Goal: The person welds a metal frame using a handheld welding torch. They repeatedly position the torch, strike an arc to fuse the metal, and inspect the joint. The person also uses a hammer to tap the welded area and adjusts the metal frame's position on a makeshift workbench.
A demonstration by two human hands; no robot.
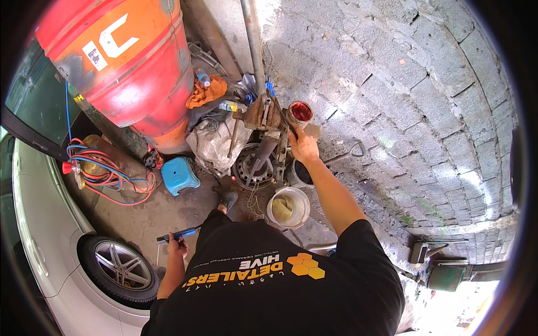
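My right hand [303,147] reaches forward to a rusty bench vise [263,115] and is closed around a thin dark rod [284,119] that slants up past the vise. A small open tin with red inside [301,112] stands just beyond that hand. My left hand [178,244] hangs low at my side, gripping a blue-handled tool [179,234] held roughly level. The tool's working end is too small to make out.
A big orange-red drum [129,61] stands at the back left, with coiled red and blue hoses [106,173] and a blue stool [178,175] below it. An old wheel rim [250,166], a black bucket [300,172] and a white bucket [288,207] sit under the vise. A silver car's wheel [120,269] is at my left; a block wall [414,112] is at my right.
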